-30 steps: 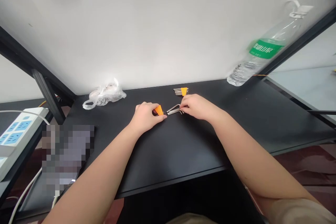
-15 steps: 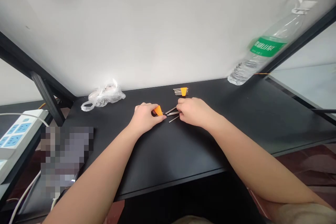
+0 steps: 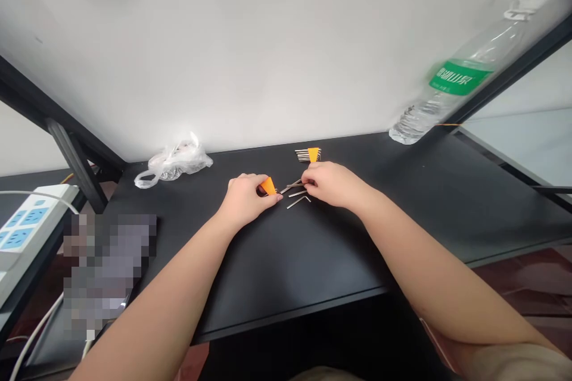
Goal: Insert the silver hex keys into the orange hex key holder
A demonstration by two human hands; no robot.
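Observation:
Between thumb and fingers, my left hand (image 3: 246,197) grips an orange hex key holder (image 3: 269,186), resting low over the black tabletop. Just right of it, my right hand (image 3: 329,183) pinches a hex key (image 3: 295,185) by its end; the fingertips are partly hidden. Loose hex keys lie under and in front of the right fingers, among them an L-shaped one (image 3: 298,202) nearer to me. Behind the right hand, a second orange holder (image 3: 314,155) with several hex keys in it lies on the table.
A crumpled clear plastic bag (image 3: 174,162) lies at the back left. A plastic bottle with a green label (image 3: 460,77) stands at the back right by the wall. A white power strip (image 3: 29,220) and a blurred-out flat object (image 3: 111,268) are at the left. Black table (image 3: 286,274) in front.
My right hand has lifted slightly and shifted, uncovering the bent end of the nearest loose hex key. A hex key now shows in its fingertips. My left hand stays on the orange holder.

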